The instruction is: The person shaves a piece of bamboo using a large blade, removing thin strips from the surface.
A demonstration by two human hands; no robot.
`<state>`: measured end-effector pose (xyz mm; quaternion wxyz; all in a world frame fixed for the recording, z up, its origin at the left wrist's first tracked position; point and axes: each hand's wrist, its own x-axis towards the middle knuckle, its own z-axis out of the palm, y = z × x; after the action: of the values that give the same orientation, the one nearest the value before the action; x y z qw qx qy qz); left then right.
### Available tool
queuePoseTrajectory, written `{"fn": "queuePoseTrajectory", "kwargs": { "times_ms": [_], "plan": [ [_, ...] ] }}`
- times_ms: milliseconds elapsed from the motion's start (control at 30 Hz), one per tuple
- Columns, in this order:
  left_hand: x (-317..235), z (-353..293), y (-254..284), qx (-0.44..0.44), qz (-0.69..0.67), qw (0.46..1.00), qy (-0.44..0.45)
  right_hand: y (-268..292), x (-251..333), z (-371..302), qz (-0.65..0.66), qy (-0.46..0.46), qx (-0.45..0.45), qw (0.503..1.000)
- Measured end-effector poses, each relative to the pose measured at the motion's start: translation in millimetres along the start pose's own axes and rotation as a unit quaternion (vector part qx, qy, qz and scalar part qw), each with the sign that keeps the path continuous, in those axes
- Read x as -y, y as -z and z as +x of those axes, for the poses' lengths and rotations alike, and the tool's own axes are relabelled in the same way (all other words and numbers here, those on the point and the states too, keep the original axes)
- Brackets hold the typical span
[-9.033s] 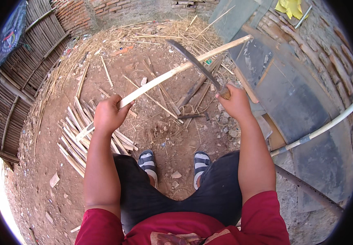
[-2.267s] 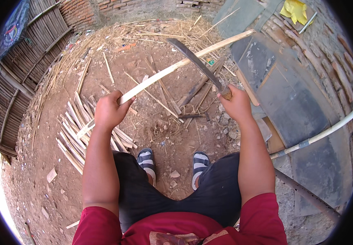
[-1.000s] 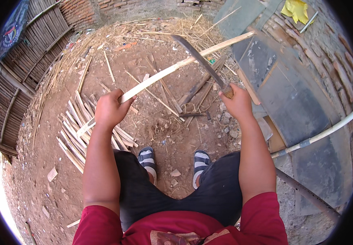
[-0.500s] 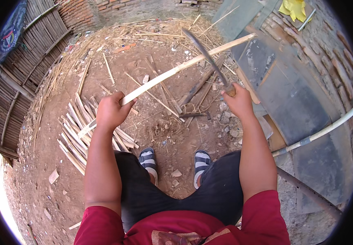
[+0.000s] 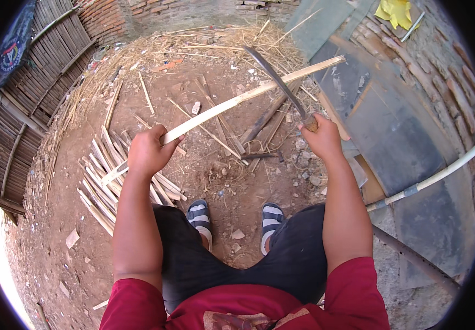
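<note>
My left hand [image 5: 150, 148] is closed round a long pale wooden strip [image 5: 210, 113], which slants up to the far right, with a short end sticking out behind the wrist. In my right hand [image 5: 321, 136] is the wooden handle of a machete [image 5: 273, 74]. Its dark, slightly curved blade points up and to the left and crosses over the strip past its middle. Whether the edge touches the wood, I cannot tell. Beyond the blade the strip looks rougher and more yellow; nearer my left hand it is smooth and pale.
A heap of split wooden strips [image 5: 100, 176] lies left of my legs. Dark wood pieces [image 5: 268, 118] and a hammer-like tool [image 5: 262, 155] lie ahead on the dirt. Dark sheets [image 5: 391, 132] and a pale pipe [image 5: 435, 179] are at the right; straw [image 5: 215, 41] lines the brick wall.
The strip's far end has dipped lower, and its near end has shifted slightly left. The machete's tip has moved a little left and down. Both hands keep their hold.
</note>
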<state>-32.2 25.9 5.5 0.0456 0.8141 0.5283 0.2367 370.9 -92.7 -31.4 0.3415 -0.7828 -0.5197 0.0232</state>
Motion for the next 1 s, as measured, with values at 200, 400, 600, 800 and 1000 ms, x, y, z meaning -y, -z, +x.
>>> {"fn": "queuePoseTrajectory", "kwargs": {
  "times_ms": [200,400,600,800,1000],
  "plan": [
    [-10.6,-3.6,-3.4,0.019,-0.008,1.000,0.002,-8.9,49.9,-19.3,-0.048,0.143,0.069,0.986],
    [-2.2,-3.4,0.9,0.017,-0.001,1.000,0.008,1.9,48.5,-10.4,-0.015,0.092,0.078,0.993],
    [-3.7,0.0,-2.8,-0.002,-0.010,1.000,-0.006,2.2,-2.4,-0.4,-0.001,0.005,-0.004,1.000],
    [-12.2,-2.7,-2.7,0.035,0.005,0.999,0.022,-14.0,50.2,-19.5,-0.041,0.169,0.069,0.982],
    [10.8,-2.2,9.1,-0.042,-0.005,0.999,0.008,0.1,15.8,4.9,0.042,-0.033,-0.015,0.998]
  ]
}}
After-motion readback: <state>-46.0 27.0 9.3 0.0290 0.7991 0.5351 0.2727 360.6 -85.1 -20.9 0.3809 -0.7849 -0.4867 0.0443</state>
